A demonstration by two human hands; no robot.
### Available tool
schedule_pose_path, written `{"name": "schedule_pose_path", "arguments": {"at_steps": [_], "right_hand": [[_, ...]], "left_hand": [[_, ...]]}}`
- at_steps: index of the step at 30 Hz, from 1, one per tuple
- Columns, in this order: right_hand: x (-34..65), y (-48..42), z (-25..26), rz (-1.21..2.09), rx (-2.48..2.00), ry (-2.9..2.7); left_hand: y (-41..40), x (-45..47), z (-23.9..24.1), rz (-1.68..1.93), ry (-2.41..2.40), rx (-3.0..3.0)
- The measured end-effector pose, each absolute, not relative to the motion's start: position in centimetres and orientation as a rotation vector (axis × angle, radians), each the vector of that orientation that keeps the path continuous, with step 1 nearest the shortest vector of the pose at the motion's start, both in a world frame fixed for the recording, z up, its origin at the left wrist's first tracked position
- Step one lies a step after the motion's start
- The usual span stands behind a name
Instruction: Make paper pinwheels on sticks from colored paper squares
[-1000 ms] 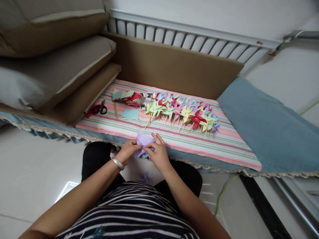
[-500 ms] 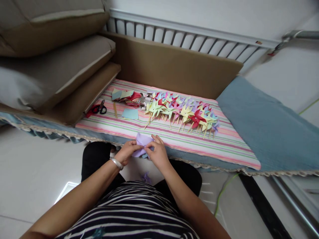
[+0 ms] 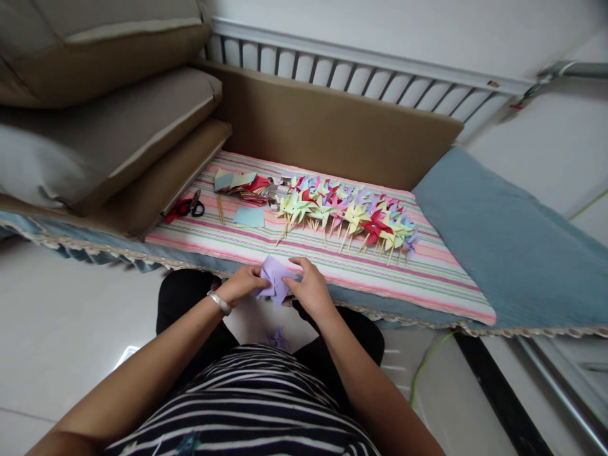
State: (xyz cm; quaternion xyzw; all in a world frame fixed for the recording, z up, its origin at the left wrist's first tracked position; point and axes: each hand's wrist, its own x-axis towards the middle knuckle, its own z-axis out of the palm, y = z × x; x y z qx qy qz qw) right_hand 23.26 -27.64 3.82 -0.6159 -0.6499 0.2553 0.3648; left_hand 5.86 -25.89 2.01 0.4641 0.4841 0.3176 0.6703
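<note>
Both my hands pinch a lilac square of paper (image 3: 274, 277) at the near edge of the striped cloth (image 3: 427, 278). My left hand (image 3: 242, 283), with a silver bangle on the wrist, grips its left side. My right hand (image 3: 311, 288) grips its right side, fingers closed on it. The paper is partly folded, one corner pointing down toward my lap. Behind it lies a row of several finished paper pinwheels (image 3: 346, 215) on wooden sticks.
A stack of coloured paper squares (image 3: 242, 183), a light blue square (image 3: 249, 218), thin wooden sticks (image 3: 220, 208) and red-handled scissors (image 3: 185, 206) lie at the cloth's far left. Brown cushions (image 3: 95, 126) are piled left. A blue blanket (image 3: 503, 240) spreads right.
My hands have shifted slightly and turned the lilac paper; a corner now points down and more of its flat face shows.
</note>
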Motion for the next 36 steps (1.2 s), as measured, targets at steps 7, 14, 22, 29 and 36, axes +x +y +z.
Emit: {"name": "schedule_pose_path", "arguments": {"at_steps": [7, 14, 22, 29, 36], "right_hand": [[23.6, -26.4, 3.5, 1.519, -1.322, -1.396], [23.3, -26.5, 4.0, 1.506, -1.372, -1.421], [23.2, -26.2, 3.0, 1.367, -1.379, -1.04], [21.2, -26.4, 1.1, 1.129, -1.404, -1.056], [20.6, -26.5, 0.9, 1.181, -1.386, -0.994]], "left_hand": [[-25.7, 6.3, 3.3, 0.552, 1.002, 1.175], [-24.9, 6.5, 3.7, 0.541, 1.001, 1.201], [-26.3, 5.9, 3.2, 0.808, 0.886, 0.751], [-27.3, 8.7, 1.3, 0.978, 0.894, 0.59], [-26.8, 8.8, 1.7, 1.044, 0.984, 0.535]]}}
